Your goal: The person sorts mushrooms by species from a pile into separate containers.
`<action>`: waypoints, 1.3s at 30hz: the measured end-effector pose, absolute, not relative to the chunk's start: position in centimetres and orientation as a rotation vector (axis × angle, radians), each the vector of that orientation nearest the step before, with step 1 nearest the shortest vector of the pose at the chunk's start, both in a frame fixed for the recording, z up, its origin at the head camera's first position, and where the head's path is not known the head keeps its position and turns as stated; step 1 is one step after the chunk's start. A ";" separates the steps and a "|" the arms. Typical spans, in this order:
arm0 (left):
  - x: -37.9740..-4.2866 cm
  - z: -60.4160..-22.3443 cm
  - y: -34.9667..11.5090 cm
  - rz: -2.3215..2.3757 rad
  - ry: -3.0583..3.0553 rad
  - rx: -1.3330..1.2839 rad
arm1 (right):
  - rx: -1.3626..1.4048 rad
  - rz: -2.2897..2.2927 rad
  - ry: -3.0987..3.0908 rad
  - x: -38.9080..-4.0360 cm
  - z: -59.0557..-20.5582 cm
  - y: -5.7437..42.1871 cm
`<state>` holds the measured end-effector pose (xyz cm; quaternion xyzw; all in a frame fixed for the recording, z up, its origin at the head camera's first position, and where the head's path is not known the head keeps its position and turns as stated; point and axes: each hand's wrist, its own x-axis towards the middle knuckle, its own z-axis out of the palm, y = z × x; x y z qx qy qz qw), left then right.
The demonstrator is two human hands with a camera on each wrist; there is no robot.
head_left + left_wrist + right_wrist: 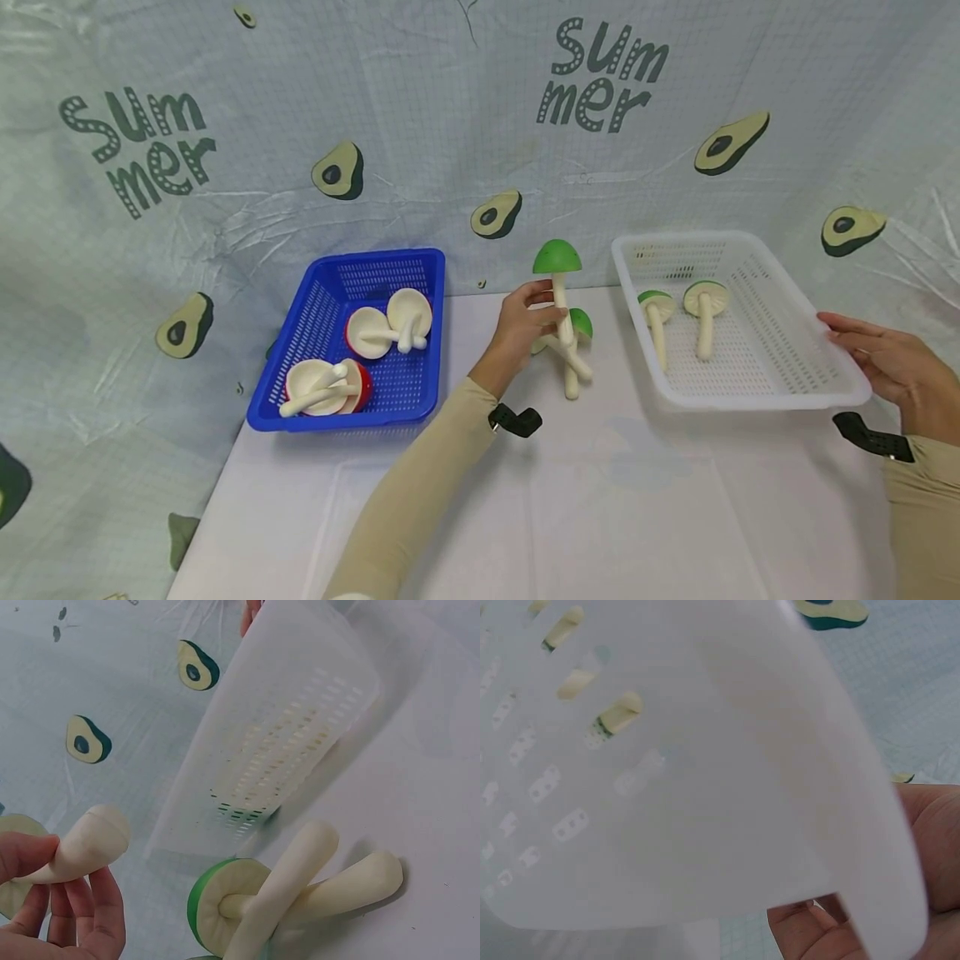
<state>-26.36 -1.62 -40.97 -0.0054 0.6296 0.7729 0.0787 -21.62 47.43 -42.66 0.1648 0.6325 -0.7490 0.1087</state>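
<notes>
My left hand (517, 329) pinches the cream stem of a green-capped toy mushroom (557, 257), holding it upright with the cap on top. In the left wrist view the thumb and fingers wrap the held mushroom's thick stem end (96, 838). Just below this hand, green-capped mushrooms (582, 323) lie on the table with their stems crossed. Out at the far right, my right hand (896, 354) grips the side rim of a white plastic basket (750, 403), its fingers partly hidden by the rim. Inside that basket lie two more green-capped mushrooms (705, 321).
A blue basket (345, 423) on the left holds several red-capped mushrooms (408, 312). The white table (600, 517) reaches back to a hanging sheet (420, 108) printed with avocados and lettering.
</notes>
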 end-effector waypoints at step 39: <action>-26.8 -41.7 3.6 2.173 1.914 0.087 | 0.402 -2.244 1.820 -21.7 -43.0 47.6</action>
